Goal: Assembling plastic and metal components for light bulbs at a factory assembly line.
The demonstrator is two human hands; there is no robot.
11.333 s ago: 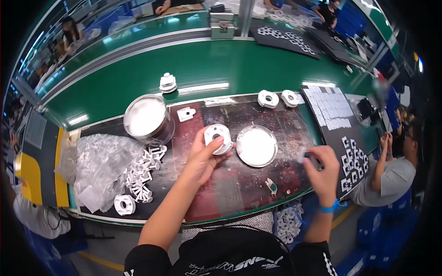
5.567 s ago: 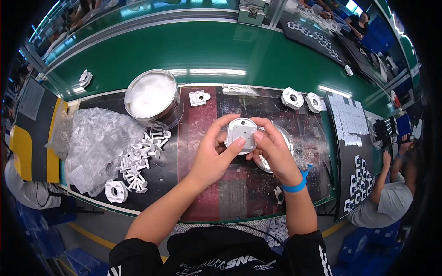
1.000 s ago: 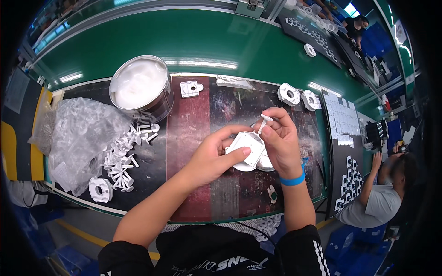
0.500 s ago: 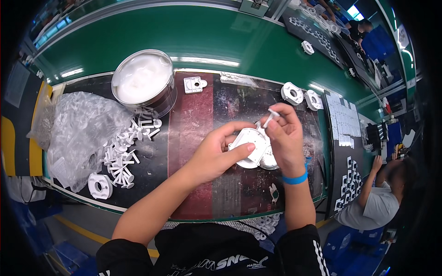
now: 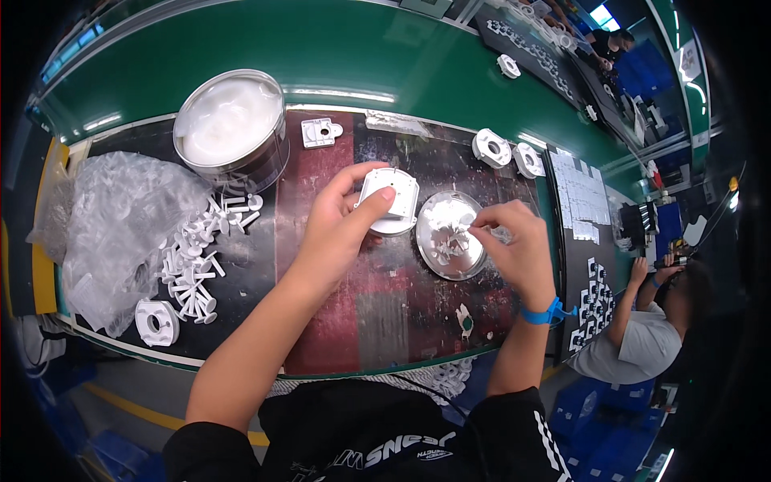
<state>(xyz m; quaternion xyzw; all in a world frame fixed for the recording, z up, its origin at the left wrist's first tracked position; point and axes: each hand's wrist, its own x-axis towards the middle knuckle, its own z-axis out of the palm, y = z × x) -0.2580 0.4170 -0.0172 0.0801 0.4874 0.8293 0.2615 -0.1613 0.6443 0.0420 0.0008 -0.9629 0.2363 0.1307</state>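
My left hand [image 5: 341, 217] grips a white plastic housing [image 5: 392, 201], its thumb pressed on the flat face. To the right of it lies a round, shiny metal lid [image 5: 434, 255] smeared with whitish grease [image 5: 451, 241]. Over the lid's right side my right hand [image 5: 518, 241] is closed in a pinch on a small white plastic pin, mostly hidden by the fingertips. A blue band [image 5: 542, 313] circles my right wrist. Left of my left hand, similar flat-headed white pins [image 5: 193, 269] lie in a loose heap.
A big metal can [image 5: 241, 165] of whitish grease stands at the back left, beside a clear plastic bag [image 5: 112, 233]. White housings [image 5: 491, 149] lie at the back right, another [image 5: 157, 323] at front left, and a flat white part [image 5: 321, 133] behind. A co-worker [image 5: 634, 337] sits at right.
My hands have moved apart. The left carries the housing leftward, uncovering the metal lid; the right has lowered the pin from beside the housing to the lid. The whole view has shifted slightly.
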